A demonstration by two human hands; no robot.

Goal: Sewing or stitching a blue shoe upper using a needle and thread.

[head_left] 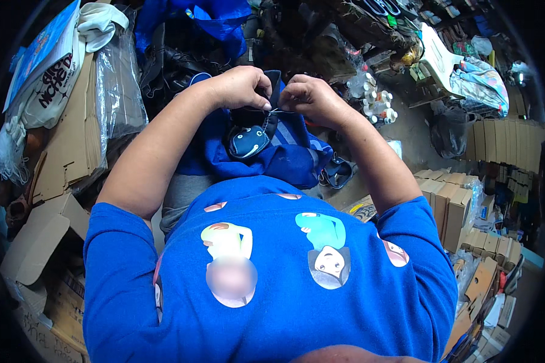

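My left hand (243, 88) and my right hand (316, 100) are raised close together over my lap. Both have their fingers pinched on a thin white thread (274, 111), which crosses the small gap between them. Just below the thread lies a dark, rounded piece like a shoe's toe (249, 143), with white marks and a pale line of stitches along it. A dark strip stands up behind the fingers, and its lower end is partly hidden. Blue cloth (290, 158) with pale stripes covers my lap under the dark piece.
Cardboard (72, 136) and a clear plastic bag (120, 91) stack up at the left. White bottles (378, 103) stand on the right beyond my forearm, near a white chair (436, 57). Cardboard boxes (445, 202) line the right side. A dark sandal (338, 172) lies beside the blue cloth.
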